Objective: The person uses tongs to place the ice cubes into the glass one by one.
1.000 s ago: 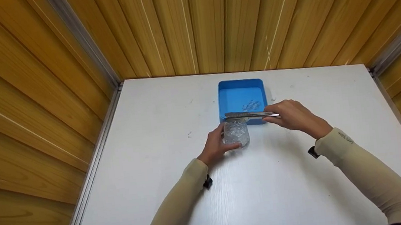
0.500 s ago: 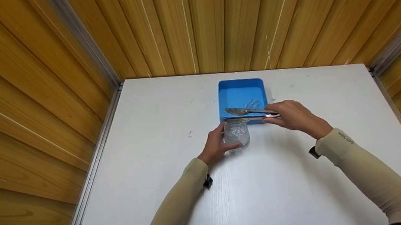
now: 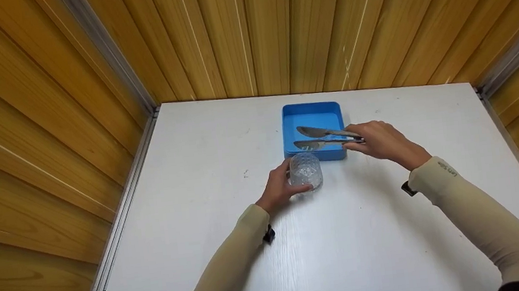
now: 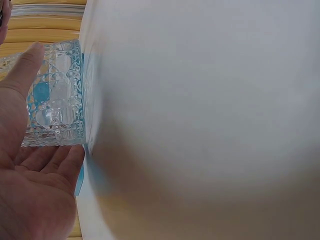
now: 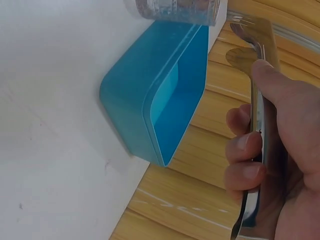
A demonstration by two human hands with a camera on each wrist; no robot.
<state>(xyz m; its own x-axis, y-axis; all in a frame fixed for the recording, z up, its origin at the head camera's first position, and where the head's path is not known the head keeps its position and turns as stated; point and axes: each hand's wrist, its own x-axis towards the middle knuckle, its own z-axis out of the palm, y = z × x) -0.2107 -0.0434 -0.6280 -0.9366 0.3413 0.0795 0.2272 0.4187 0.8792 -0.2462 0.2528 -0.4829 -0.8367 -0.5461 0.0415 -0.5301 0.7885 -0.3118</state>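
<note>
My left hand [image 3: 277,187] grips a clear, cut-pattern glass [image 3: 307,174] that stands upright on the table; in the left wrist view the thumb lies across the glass [image 4: 62,95], with the fingers round its other side. My right hand [image 3: 382,141] holds metal tongs [image 3: 312,131] by their handles. The two flat tips are spread apart over the blue tray [image 3: 333,155], just beyond the glass rim. In the right wrist view, the thumb and curled fingers press on the tongs [image 5: 260,115]. Small clear bits in the tray are mostly hidden behind the tongs.
The blue square tray stands right behind the glass on a white table [image 3: 189,210]. Tiny specks [image 3: 245,173] lie left of it. Wood-look panels [image 3: 272,33] close off the back and both sides.
The tongs were closed over the glass rim; they have opened and moved away from me, over the tray. The left hand and glass have stayed in place.
</note>
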